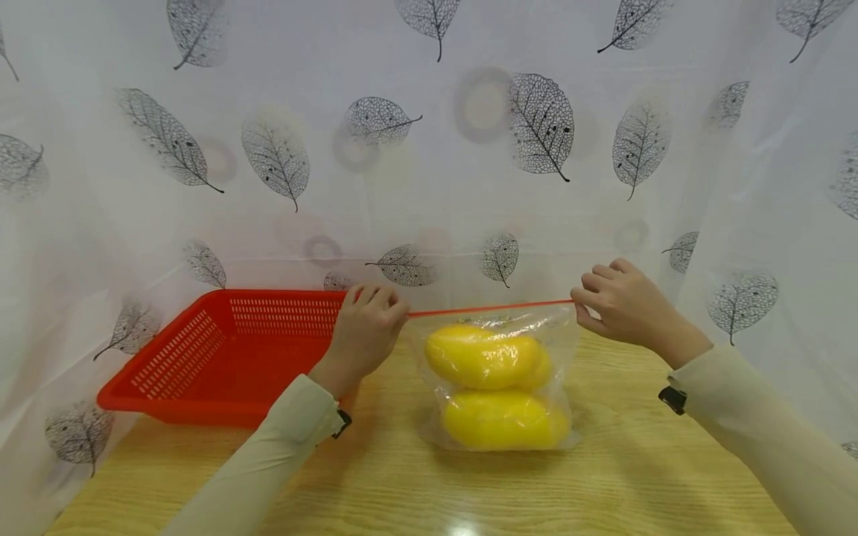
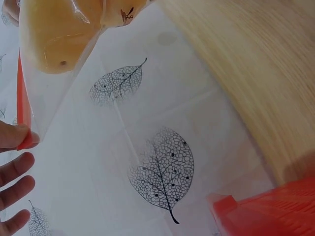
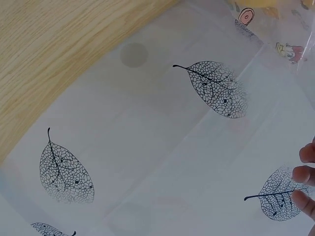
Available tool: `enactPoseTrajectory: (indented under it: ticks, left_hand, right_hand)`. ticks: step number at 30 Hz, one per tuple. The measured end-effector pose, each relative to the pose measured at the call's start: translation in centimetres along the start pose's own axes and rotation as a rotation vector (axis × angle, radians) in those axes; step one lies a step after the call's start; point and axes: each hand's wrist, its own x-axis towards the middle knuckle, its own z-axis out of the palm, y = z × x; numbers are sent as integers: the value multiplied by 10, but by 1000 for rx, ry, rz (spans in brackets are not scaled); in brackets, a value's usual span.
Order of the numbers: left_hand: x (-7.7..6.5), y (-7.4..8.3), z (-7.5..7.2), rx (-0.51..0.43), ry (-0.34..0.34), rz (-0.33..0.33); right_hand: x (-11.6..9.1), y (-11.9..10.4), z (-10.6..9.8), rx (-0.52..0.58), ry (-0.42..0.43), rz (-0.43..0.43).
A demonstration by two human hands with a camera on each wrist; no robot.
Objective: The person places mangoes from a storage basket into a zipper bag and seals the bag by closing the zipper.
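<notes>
A clear zip bag [image 1: 429,439] with a red strip along its top stands upright on the table. Inside it, yellow oblong fruits [image 1: 506,420], perhaps mangoes, lie stacked in two layers. My left hand [image 1: 365,327] pinches the left end of the red strip [image 2: 22,105] between thumb and forefinger, its other fingers loosely apart. At the opposite end, my right hand [image 1: 617,305] pinches the strip's right corner, and the strip runs straight between both hands. Only a few right fingertips [image 3: 303,174] show at the edge of the right wrist view.
A red plastic basket [image 1: 244,372] with slotted walls stands left of the bag, partly behind my left wrist. Beyond the wooden table [image 1: 496,491] hangs a white curtain [image 1: 429,201] printed with dark leaves.
</notes>
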Motion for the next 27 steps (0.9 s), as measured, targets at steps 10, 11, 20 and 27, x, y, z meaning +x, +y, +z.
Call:
enactPoseTrajectory:
  ticks: [10, 11, 20, 27]
  left_hand:
    - [-2, -3, 2, -29, -21, -31]
    - [-2, -3, 2, -31, -24, -34]
    - [1, 2, 4, -72, 8, -38]
    - [8, 11, 5, -73, 12, 3]
  right_hand:
    - [3, -2, -2, -3, -7, 13]
    - [3, -2, -3, -3, -8, 15]
    - [4, -5, -10, 3, -5, 13]
    - [9, -10, -16, 1, 23, -3]
